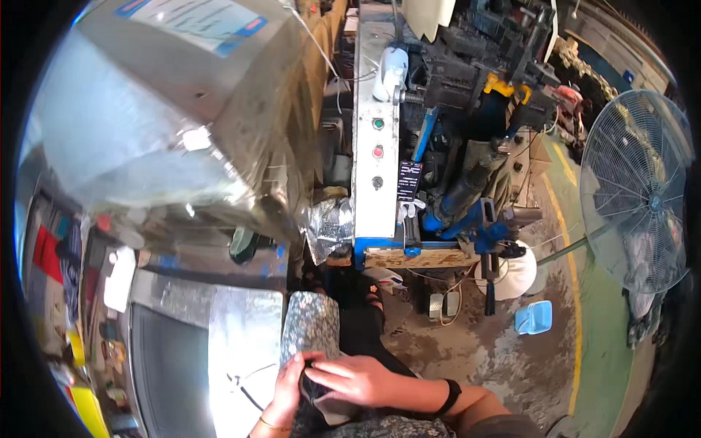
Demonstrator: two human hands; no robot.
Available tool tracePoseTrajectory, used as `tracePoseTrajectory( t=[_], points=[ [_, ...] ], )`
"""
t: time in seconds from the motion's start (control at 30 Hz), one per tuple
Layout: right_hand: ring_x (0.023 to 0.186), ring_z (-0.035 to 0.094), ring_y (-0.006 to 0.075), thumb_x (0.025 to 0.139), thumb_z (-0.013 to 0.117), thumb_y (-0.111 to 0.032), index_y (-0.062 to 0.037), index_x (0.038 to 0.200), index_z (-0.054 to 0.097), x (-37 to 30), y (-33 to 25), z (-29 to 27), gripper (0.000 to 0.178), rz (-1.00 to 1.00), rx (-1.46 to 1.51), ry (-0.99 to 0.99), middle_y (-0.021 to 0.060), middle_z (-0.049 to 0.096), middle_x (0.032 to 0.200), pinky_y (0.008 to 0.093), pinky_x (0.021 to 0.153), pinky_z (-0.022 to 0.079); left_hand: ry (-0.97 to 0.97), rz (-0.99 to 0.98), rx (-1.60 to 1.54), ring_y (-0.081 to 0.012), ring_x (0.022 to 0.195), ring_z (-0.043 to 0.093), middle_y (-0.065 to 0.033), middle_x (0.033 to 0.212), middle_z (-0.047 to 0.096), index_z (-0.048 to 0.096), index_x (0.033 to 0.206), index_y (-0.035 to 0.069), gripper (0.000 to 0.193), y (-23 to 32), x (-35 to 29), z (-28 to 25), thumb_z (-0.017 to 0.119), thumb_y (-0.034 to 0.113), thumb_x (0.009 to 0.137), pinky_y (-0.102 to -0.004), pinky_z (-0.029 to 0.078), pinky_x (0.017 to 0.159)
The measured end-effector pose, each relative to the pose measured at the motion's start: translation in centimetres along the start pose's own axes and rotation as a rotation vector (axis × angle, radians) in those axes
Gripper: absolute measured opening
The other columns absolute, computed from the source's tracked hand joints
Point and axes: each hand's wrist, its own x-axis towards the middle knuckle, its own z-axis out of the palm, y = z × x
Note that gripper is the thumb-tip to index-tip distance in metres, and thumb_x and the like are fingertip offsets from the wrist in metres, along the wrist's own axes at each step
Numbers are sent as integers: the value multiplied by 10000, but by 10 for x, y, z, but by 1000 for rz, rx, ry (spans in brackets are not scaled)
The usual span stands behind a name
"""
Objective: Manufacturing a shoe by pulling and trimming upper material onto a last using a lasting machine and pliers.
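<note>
Close to my body, both hands meet over a small dark piece with a pale grey lower part (334,410). It looks soft, and its kind is not clear because the fingers cover much of it. My left hand (289,383), with a thin bracelet at the wrist, pinches its left edge. My right hand (356,378) lies across its top, fingers bent together over it and touching the left fingertips. A floral cloth (310,328) covers part of my lap just beyond the hands. A bright metal sheet or tabletop (244,343) lies beside my left hand.
A dark belt-like surface (169,365) runs at the left, below a large metal housing (146,124). Ahead stands a machine with a white button panel (377,168). A blue bucket (534,317), a white round base (515,274) and a big fan (642,190) are at the right.
</note>
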Motion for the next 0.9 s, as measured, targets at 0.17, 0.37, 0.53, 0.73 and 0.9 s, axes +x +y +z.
tracePoseTrajectory(
  t=[0.17, 0.37, 0.53, 0.73, 0.9],
  points=[
    [1029, 633, 273, 769, 717, -153, -32, 1290, 584, -10, -44, -4, 551, 27, 53, -109, 112, 592, 1211, 352, 856, 539, 24, 186, -159, -169, 973, 622, -114, 1075, 663, 629, 1124, -25, 483, -6, -50, 12, 413, 398, 1038, -294, 492, 884],
    [1007, 649, 312, 785, 748, -171, 5, 1225, 609, 7, -96, -19, 493, 205, 118, -320, 171, 630, 1180, 369, 856, 541, 61, 97, -286, -146, 904, 631, -89, 973, 674, 649, 1072, -28, 338, -23, -75, 6, 496, 269, 1016, -266, 497, 820],
    [1140, 575, 167, 902, 659, -118, 2, 1331, 519, -55, -48, 84, 467, 550, 897, 233, 118, 636, 1215, 304, 973, 450, 186, 812, 597, -262, 1135, 557, -152, 1219, 585, 532, 1233, 14, 390, -35, -72, -10, 623, 216, 911, -375, 432, 993],
    [860, 583, 77, 1006, 537, -220, 24, 1074, 641, -78, -32, 89, 273, 746, 511, -102, 20, 666, 892, 264, 772, 483, 154, 462, 284, -196, 1033, 580, -96, 1115, 611, 498, 1283, 44, 430, -35, -53, -43, 651, 136, 892, -312, 467, 902],
    [710, 580, 110, 1013, 439, -496, 4, 1129, 651, -76, -26, 78, 556, 1093, 1186, 150, 15, 659, 868, 240, 662, 473, 81, 381, -87, -135, 1029, 553, -29, 1138, 578, 499, 1270, 83, 428, -69, -63, -48, 692, 92, 889, -270, 474, 875]
  ],
)
